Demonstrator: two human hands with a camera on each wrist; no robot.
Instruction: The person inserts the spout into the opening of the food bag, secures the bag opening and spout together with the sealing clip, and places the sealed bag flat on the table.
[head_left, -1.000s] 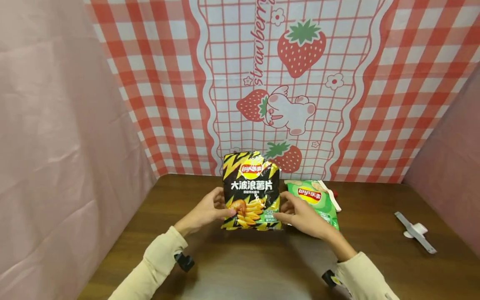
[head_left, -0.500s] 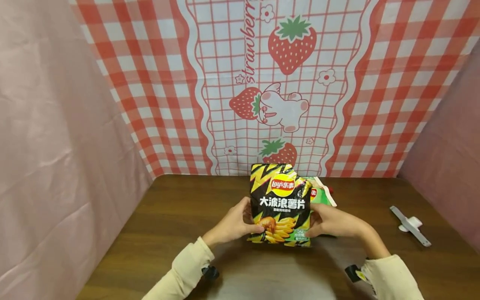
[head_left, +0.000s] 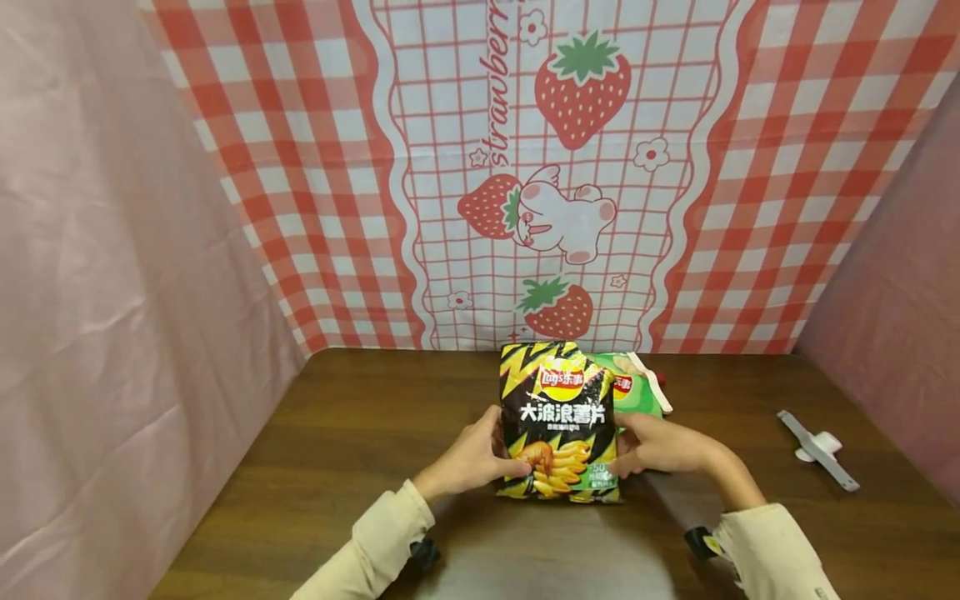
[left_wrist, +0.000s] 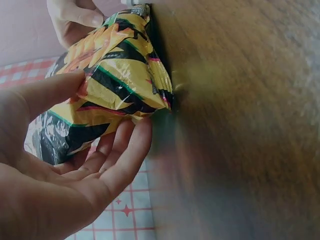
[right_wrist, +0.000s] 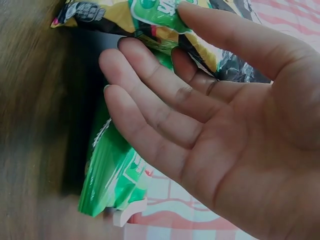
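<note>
A black and yellow Lay's potato chip bag [head_left: 558, 433] stands upright in the head view, its front facing me. Its top right corner looks torn or folded away. My left hand [head_left: 465, 458] grips the bag's lower left side, thumb on the front and fingers behind. On the other side, my right hand [head_left: 663, 446] holds the lower right edge the same way. The left wrist view has the bag's bottom seam [left_wrist: 162, 82] right by the tabletop; whether it touches is unclear. Behind the right hand is a green Lay's bag [head_left: 643, 398], partly hidden.
A white clip strip [head_left: 652, 383] runs along the green bag's upper right edge, with something red beside it. A grey and white bag clip [head_left: 819, 450] lies on the right of the wooden table [head_left: 360, 433]. A strawberry-print cloth [head_left: 315, 167] hangs behind.
Both hands have carried the black and yellow bag right and down to the table, in front of the green bag, which it now partly covers. The head view has shifted slightly.
</note>
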